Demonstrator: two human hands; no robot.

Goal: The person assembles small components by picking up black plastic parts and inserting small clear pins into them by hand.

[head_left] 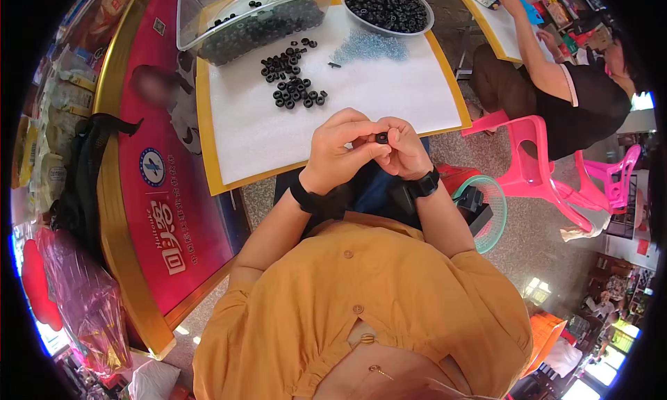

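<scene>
- Two hands meet over the near edge of the desk (243, 143): the left hand (340, 150) and the right hand (405, 153), each with a black wristband, pinch one small black ring (382, 137) between their fingers (361, 130), which are closed on it.
- Beyond the hands, a white foam sheet (375, 94) covers the yellow-edged desk; a loose cluster of black rings (295, 87) lies on it, well apart from the hands.
- Farther back, a small heap of pale blue parts (368, 47) rests on the sheet.
- At the far edge, a clear plastic bin (243, 18) on the left and a round bowl (389, 7) on the right both hold many black rings.
- To the right, another person (570, 87) sits by a pink plastic stool (528, 157), one hand at a neighbouring table.
</scene>
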